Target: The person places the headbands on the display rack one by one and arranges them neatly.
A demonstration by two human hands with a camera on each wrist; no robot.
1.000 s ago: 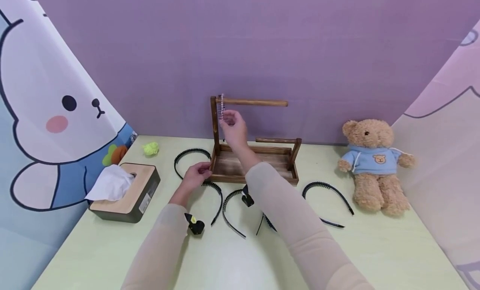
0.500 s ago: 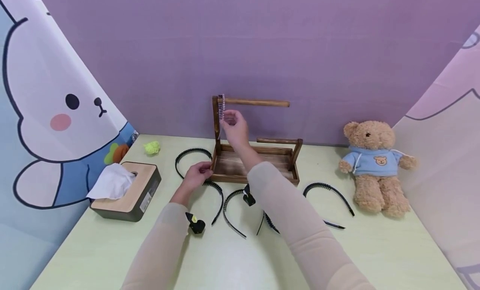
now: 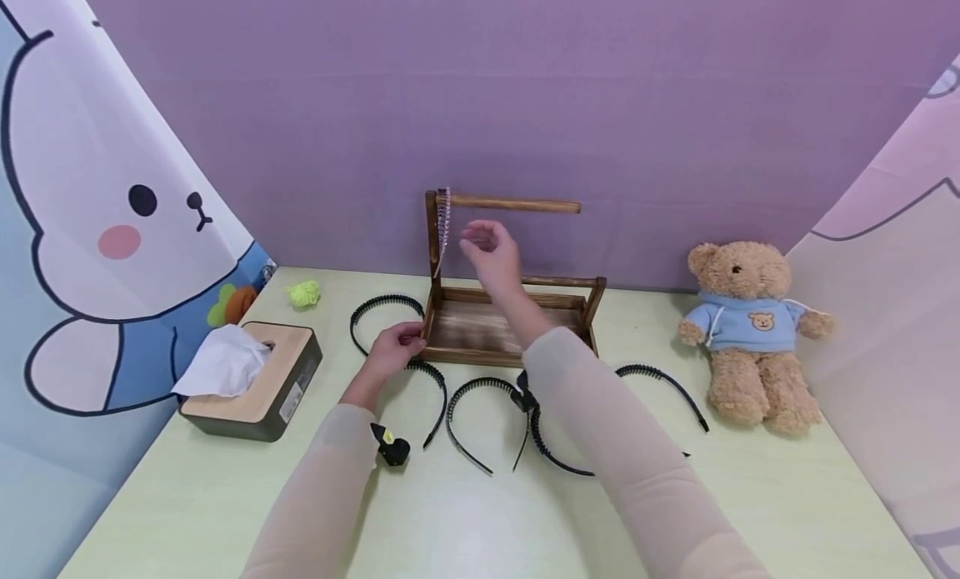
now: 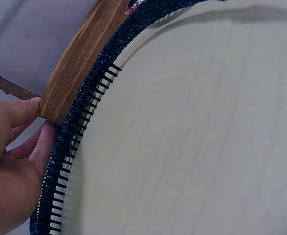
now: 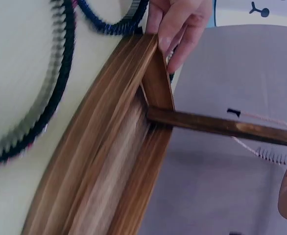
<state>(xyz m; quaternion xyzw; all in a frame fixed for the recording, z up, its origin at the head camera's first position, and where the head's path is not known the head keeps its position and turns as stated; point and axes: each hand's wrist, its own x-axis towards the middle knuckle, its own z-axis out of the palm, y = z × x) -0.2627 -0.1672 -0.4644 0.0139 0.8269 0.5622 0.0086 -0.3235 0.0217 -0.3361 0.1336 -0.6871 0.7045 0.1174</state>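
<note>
A pale pink toothed headband hangs over the upper rod of a wooden stand, close to its left post. Just right of that headband, apart from it, is my right hand, its fingers loosely bent with nothing between them. My left hand pinches the front left corner of the stand's tray. In the left wrist view, the thumb and fingers of this left hand lie either side of the wooden corner, beside a dark blue headband.
Several dark toothed headbands lie on the table before the stand, including one at the middle and one at the right. A tissue box and yellow-green ball stand left; a teddy bear sits right. A shorter rod crosses the stand's right side.
My right hand has let go of the pink headband and moved right, away from it. The headband stays hanging on the rod. My left hand keeps its place at the tray corner.
</note>
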